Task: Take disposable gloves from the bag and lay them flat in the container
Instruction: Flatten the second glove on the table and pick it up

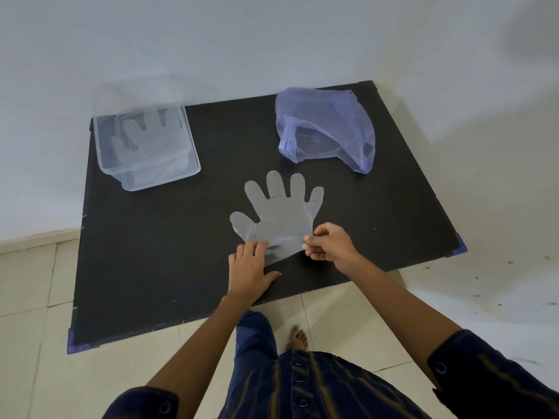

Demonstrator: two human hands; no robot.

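On table (151,267), hand-held glove (281,213)

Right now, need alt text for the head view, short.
A person's left hand presses and right hand pinches the cuff of a clear disposable glove spread flat on a black table. A clear container holding gloves sits far left; a bluish mesh bag lies far right.

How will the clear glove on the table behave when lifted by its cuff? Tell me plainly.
The glove is thin see-through film lying flat, so it will probably droop limply. It looks very light and may cling or flutter. The right hand pinches its cuff while the left hand presses it down, suggesting it slides easily.
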